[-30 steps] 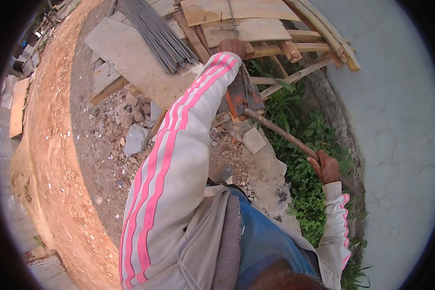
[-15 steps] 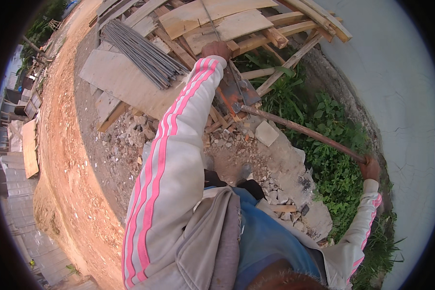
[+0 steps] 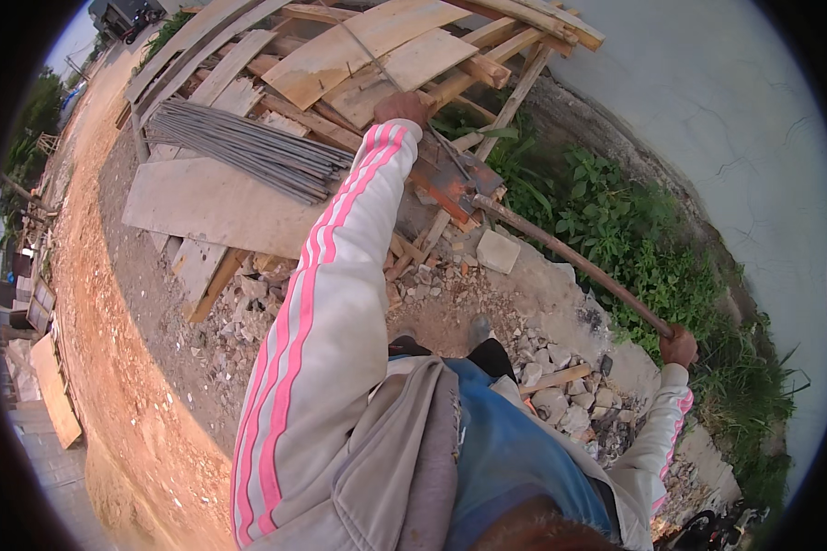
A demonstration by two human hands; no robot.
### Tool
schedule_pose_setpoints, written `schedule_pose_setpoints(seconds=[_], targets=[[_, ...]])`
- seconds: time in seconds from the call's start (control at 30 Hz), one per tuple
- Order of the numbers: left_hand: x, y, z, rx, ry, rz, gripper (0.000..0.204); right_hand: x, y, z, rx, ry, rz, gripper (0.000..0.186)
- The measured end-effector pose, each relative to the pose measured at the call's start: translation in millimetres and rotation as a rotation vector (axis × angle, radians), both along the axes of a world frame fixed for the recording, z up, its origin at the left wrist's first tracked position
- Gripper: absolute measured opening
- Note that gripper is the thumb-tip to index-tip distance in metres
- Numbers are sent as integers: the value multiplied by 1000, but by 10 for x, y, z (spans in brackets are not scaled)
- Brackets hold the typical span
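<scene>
My left hand (image 3: 402, 109) is closed on a long thin steel rod (image 3: 358, 50) over the wood pile, beside a flat dark metal piece with orange edging (image 3: 446, 182). My right hand (image 3: 677, 342), at the lower right, is wrapped round one end of a long rusty bar (image 3: 570, 262); the bar's other end rests at the lower side of that metal piece. A bundle of grey steel rods (image 3: 234, 138) lies on boards to the left of my left hand.
Stacked planks and plywood sheets (image 3: 335, 41) fill the upper middle. Rubble (image 3: 565, 404) and a pale block (image 3: 498, 251) lie round my feet. Green weeds (image 3: 620, 211) grow along a grey wall (image 3: 717, 119). A dirt road (image 3: 96, 248) runs along the left.
My right hand has moved outward to the right and is now at the bar's end. The view has shifted, showing more road and rubble. My left hand keeps its hold on the rod.
</scene>
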State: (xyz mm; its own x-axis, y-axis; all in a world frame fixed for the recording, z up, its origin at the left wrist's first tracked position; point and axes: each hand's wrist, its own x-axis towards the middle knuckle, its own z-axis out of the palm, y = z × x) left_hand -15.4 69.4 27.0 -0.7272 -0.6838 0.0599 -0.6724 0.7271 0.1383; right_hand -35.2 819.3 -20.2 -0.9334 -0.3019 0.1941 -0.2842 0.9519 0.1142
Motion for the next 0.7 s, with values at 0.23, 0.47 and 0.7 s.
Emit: schedule_pose_setpoints(seconds=[0.23, 0.47, 0.7], targets=[[109, 7, 41, 38, 33, -113, 37, 2842, -521, 31, -71, -7, -343, 16], [185, -87, -422, -193, 454, -419, 37, 4311, -1609, 158, -35, -12, -594, 21], [336, 19, -550, -69, 296, -678, 45, 4137, -1471, 431, -161, -260, -506, 29]])
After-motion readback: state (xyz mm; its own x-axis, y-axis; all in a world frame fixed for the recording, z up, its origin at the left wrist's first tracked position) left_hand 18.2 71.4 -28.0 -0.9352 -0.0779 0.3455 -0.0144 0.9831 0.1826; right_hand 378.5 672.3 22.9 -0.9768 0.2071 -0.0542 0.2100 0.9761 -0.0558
